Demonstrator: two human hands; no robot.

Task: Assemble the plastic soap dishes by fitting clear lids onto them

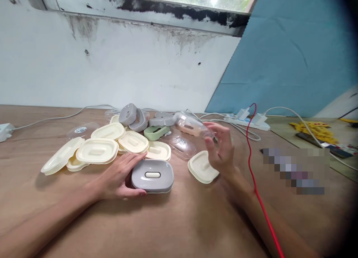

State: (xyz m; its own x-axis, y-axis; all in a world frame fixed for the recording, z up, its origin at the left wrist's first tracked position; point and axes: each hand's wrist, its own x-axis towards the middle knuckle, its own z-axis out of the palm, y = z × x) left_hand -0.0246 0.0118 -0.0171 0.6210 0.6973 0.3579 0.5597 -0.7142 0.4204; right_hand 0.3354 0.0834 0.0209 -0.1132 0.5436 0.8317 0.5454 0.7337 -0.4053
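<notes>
My left hand [121,176] is closed around the left end of a grey oval plastic box [165,176], which stands on the table with a pale slot in its top and a cream rim below. Raised at the right, my right hand [223,150] pinches a clear plastic cover [188,122] by its near end, tilted above the table. Below it lies a cream oval tray [201,167]. Several cream trays [97,150] are heaped beyond my left hand. Behind the box are a green slotted frame [154,132], grey slotted frames [128,115] and another clear cover [183,146].
A white power strip [251,123] with plugged-in chargers lies at the back right. A red cable [253,176] runs toward me across my right forearm. Farther right are yellow pieces [313,131] and a blurred-out object [293,172]. A wall [125,68] rises behind the table.
</notes>
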